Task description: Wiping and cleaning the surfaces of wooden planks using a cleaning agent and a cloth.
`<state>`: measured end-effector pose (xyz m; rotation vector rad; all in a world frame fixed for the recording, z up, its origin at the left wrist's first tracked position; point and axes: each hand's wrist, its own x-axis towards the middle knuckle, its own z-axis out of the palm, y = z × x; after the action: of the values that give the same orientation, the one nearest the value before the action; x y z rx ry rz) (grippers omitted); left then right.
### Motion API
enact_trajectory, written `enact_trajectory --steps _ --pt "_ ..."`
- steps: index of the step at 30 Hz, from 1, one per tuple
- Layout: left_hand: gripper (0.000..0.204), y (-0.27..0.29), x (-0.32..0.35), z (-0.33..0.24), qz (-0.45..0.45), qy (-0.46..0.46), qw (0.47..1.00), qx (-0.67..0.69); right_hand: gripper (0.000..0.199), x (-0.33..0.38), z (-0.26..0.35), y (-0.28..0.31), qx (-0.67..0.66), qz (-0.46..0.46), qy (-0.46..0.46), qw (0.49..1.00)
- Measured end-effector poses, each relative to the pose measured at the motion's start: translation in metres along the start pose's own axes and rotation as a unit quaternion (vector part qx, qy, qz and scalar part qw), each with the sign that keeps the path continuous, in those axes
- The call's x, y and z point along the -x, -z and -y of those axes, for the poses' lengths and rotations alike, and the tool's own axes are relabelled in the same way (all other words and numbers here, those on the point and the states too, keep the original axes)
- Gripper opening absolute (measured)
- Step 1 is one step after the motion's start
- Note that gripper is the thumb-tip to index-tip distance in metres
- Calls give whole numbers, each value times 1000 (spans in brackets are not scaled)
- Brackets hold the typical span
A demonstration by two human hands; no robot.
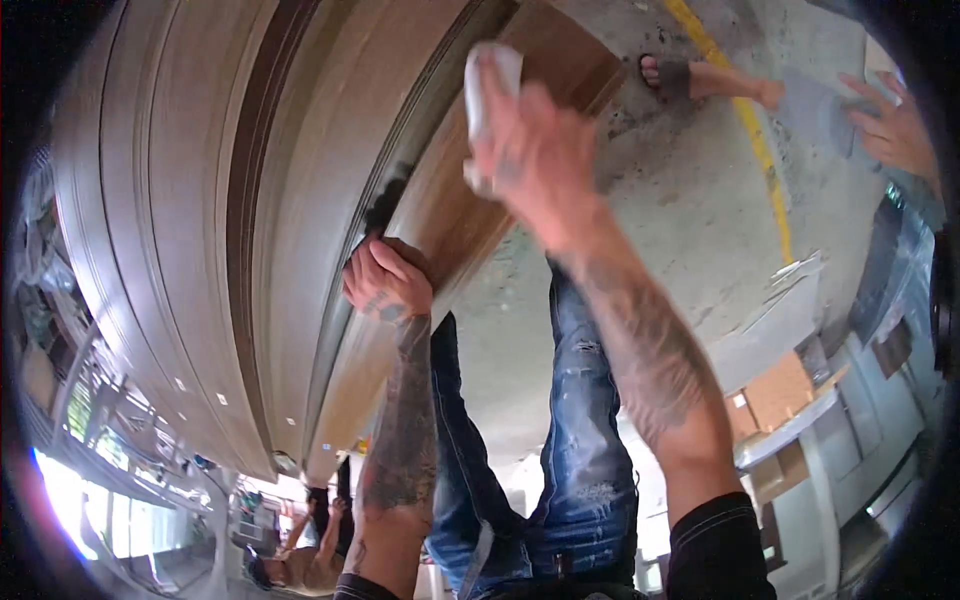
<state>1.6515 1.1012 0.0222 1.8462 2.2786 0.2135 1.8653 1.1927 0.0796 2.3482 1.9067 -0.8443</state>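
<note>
Long brown wood-grain boards [330, 130] with grooved edges lie side by side, running from the upper part of the view toward the lower left. My left hand [388, 280] is closed over the nearest board [455, 200], its fingers curled and partly hidden. A dark patch shows on the groove just beyond these fingers. Above that board's far part, my right hand [535, 150] grips a white folded cloth or pad [495, 80]. Motion blurs this hand, and I cannot tell whether the white piece touches the wood.
At the upper right is another person's sandalled foot [668, 78], with a hand [890, 125] farther right. A yellow line [750, 130] crosses the concrete floor [690, 220]. Flat panels and a brown box [778, 392] stand at the right. Another person [310, 560] is at the lower left.
</note>
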Motion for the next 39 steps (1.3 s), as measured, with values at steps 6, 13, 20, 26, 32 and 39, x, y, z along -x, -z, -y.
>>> enact_trajectory --steps 6,13,20,26,32,39 --pt "37 -9 17 7 25 -16 1000 -3 77 28 55 -41 -73 30 -121 990" --pt "35 0 10 -4 13 1 1000 17 70 -29 -7 -21 -24 -157 -39 987" --pt "34 4 5 10 9 -4 1000 -14 77 33 18 -34 -15 -7 -90 996" --pt "34 1 8 4 18 -2 1000 -26 80 -14 7 -13 -57 -107 -92 988" --pt "35 0 11 -3 13 10 1000 -23 75 -26 -15 6 -2 -82 -70 994" --pt "34 -4 15 6 32 24 999 -17 85 -2 -3 -5 66 53 -44 995"
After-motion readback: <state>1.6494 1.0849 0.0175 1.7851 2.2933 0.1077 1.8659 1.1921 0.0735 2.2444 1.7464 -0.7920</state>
